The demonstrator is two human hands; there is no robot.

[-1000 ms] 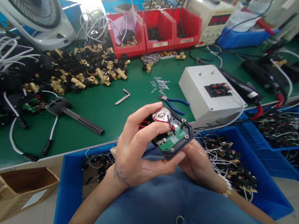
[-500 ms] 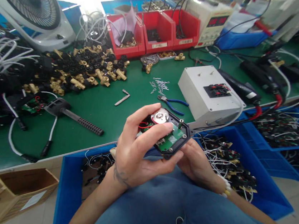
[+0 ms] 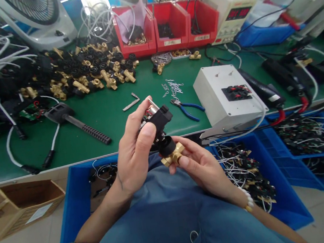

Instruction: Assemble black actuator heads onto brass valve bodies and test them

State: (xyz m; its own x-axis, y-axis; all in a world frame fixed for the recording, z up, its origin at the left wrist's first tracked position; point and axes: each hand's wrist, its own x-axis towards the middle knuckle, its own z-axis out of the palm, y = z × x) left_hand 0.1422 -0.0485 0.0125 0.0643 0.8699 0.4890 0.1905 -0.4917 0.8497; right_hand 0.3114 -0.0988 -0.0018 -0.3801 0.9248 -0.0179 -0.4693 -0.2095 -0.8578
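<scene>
Over my lap I hold a valve unit with both hands. My left hand [image 3: 134,148] is wrapped round its black housing [image 3: 159,122], thumb on the near side. My right hand [image 3: 197,162] pinches the brass valve body [image 3: 172,157] at the bottom of the unit, fingers closed on it. The unit is turned on its side, so its circuit board faces away and only a sliver of metal shows at the top.
On the green bench [image 3: 105,116] lie a heap of brass-and-black valves [image 3: 86,73], blue pliers [image 3: 186,109], a hex key [image 3: 131,102], metal clips [image 3: 172,89] and a white switch box [image 3: 226,94]. Red bins [image 3: 169,27] stand behind. Blue crates [image 3: 244,174] of wired parts flank my knees.
The unit was turned from board-up to on its side. My right hand moved from under the housing to the brass body. Both hands rose slightly toward the bench.
</scene>
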